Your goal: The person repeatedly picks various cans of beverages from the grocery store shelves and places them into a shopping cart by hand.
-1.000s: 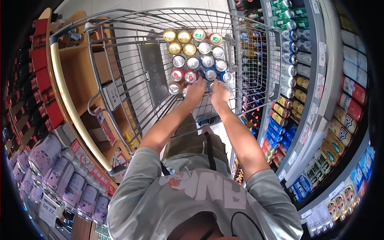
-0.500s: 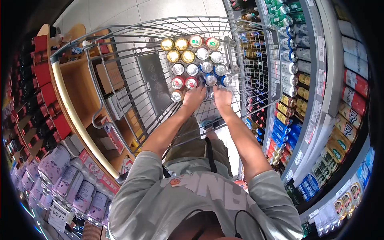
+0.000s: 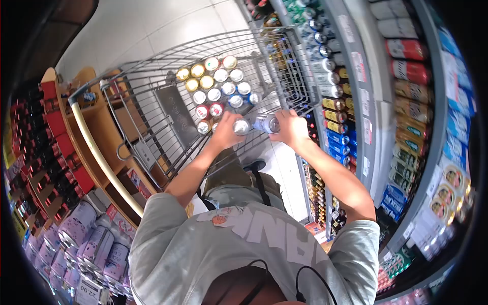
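Note:
My left hand [image 3: 226, 132] is wrapped round a drink can [image 3: 241, 127] whose silver lid faces up. In my right hand [image 3: 294, 128] is a blue-and-silver can [image 3: 265, 122], tilted, with its lid end towards the fingers. Both cans are at the near side of the metal shopping cart [image 3: 168, 79]. Beyond my hands, several cans stand upright in rows in the cart. Gold-topped cans [image 3: 198, 70] are at the back left, red-rimmed cans [image 3: 202, 111] nearer my left hand, and blue-rimmed cans [image 3: 236, 101] to the right of those.
Shelves of cans [image 3: 333, 104] line the right side, with multipacks [image 3: 406, 49] farther out. A wooden shelf unit [image 3: 96, 133] stands left, behind the cart's pale handle [image 3: 94, 152]. Purple-and-white packages [image 3: 96, 244] are stacked at the lower left above a price card [image 3: 87, 292].
The view has swung, so the cart and cans sit farther left. My hands have drawn back from the rows, and a can now shows in each; the right one is tilted.

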The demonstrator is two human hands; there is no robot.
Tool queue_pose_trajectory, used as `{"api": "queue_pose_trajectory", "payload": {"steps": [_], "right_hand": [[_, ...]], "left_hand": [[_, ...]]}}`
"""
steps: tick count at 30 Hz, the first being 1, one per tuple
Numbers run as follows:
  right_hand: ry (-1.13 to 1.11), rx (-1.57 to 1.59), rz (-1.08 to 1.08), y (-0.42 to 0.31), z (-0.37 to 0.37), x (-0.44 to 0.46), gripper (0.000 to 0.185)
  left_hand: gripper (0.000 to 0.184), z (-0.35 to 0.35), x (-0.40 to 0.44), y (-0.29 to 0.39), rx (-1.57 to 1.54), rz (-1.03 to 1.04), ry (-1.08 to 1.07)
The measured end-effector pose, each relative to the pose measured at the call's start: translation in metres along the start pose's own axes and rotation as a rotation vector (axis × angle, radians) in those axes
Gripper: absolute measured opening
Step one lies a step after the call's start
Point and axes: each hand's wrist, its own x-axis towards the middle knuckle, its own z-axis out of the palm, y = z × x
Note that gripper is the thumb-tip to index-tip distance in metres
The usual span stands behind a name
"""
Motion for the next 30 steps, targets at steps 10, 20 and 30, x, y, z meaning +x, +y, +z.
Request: {"api": "queue_pose_trajectory", "payload": {"steps": [10,20,30], "right_hand": [[0.616,0.850,0.298,0.013,-0.139,-0.226,0.076],[1.101,1.040,0.186,0.004,-0.117,-0.554,0.086],[0.732,0.415,0.242,-0.042,-0.217,-0.780,0.077]], "left_hand": [[0.076,-0.050,0.000,0.181,-0.561,0.144,-0.286],[0.077,0.047,-0.083,0.449,-0.311,0.858,-0.860],[0.073,0.165,-0.222,0.697,0.325,1.519,-1.244]]}}
